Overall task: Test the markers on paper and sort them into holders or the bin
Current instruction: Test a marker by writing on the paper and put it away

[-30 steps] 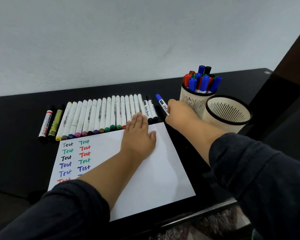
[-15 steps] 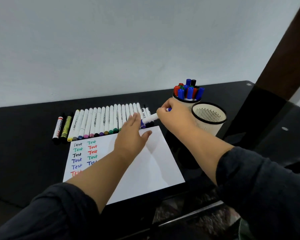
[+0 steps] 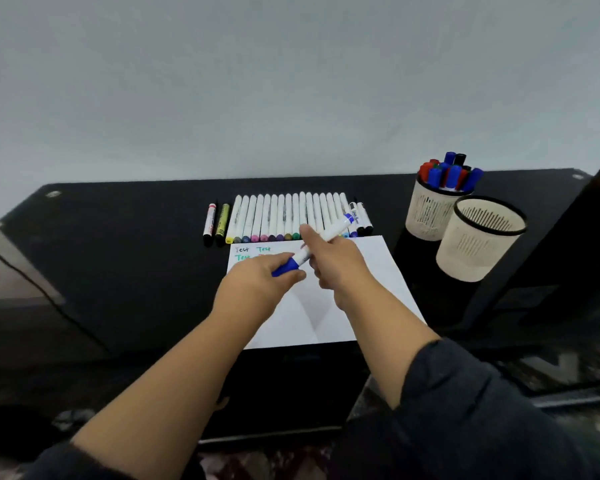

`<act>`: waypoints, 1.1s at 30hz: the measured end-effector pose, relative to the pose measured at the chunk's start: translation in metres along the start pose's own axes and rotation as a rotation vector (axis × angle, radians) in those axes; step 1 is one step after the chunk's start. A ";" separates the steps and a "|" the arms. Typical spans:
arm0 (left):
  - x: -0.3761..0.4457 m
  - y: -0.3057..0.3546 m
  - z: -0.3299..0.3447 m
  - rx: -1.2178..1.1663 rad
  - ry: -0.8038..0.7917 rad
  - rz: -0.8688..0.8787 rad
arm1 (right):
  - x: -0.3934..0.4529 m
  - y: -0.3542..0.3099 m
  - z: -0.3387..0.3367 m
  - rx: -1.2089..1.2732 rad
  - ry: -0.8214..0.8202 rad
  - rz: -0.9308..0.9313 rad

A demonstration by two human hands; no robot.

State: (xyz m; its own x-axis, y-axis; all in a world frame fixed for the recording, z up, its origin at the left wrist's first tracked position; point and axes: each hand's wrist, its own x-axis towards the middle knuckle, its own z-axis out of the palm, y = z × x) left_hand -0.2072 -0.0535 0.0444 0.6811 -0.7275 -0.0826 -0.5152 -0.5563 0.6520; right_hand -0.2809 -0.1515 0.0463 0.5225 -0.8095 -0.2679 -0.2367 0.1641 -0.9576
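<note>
Black bench [image 3: 118, 258], white paper [image 3: 371, 271] at its front edge reading "Test" in black and green, left hand [image 3: 257, 285] pinching the blue cap, right hand [image 3: 336, 261] gripping the barrel of a white marker [image 3: 329, 233] above the paper

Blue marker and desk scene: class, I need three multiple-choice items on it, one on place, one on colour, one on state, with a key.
1. Where is the holder full of markers?
A. left of paper
B. behind the empty holder
C. on the paper

2. What colour is the held marker's cap?
A. blue
B. green
C. red

3. The held marker is:
A. lying in the row
B. held in both hands
C. standing in a holder

Key: B, it stands farther back on the right; A, the cap in the left hand is blue; B, the right hand holds its barrel too.
</note>
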 end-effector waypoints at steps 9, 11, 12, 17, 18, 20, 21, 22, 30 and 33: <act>-0.021 -0.044 -0.014 -0.396 -0.144 -0.105 | -0.020 0.019 0.031 0.015 -0.034 -0.032; -0.022 -0.052 -0.010 -0.384 -0.135 -0.123 | -0.020 0.025 0.036 -0.003 -0.031 -0.028; -0.023 -0.055 -0.008 -0.377 -0.125 -0.129 | -0.020 0.026 0.038 -0.010 -0.038 -0.025; -0.023 -0.062 -0.001 -0.247 -0.036 -0.117 | -0.018 0.030 0.048 -0.026 -0.064 -0.033; -0.022 -0.063 -0.002 -0.204 -0.022 -0.111 | -0.017 0.031 0.049 -0.027 -0.061 -0.035; -0.020 -0.064 -0.002 -0.119 -0.004 -0.098 | -0.016 0.032 0.051 -0.008 -0.063 -0.013; -0.019 -0.064 -0.002 -0.091 0.003 -0.092 | -0.016 0.032 0.052 0.005 -0.068 0.011; -0.019 -0.064 -0.001 -0.074 0.011 -0.084 | -0.017 0.032 0.053 0.020 -0.074 0.031; -0.019 -0.064 -0.003 -0.046 0.006 -0.046 | -0.016 0.034 0.062 0.070 0.008 0.049; -0.021 -0.064 -0.004 -0.107 -0.035 -0.059 | -0.016 0.035 0.063 0.061 0.018 0.053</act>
State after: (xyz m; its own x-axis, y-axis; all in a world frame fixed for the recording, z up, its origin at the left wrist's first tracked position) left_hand -0.1863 -0.0004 0.0074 0.6890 -0.7093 -0.1487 -0.4151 -0.5544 0.7214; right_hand -0.2452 -0.0975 0.0104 0.4960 -0.8083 -0.3173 -0.2130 0.2410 -0.9469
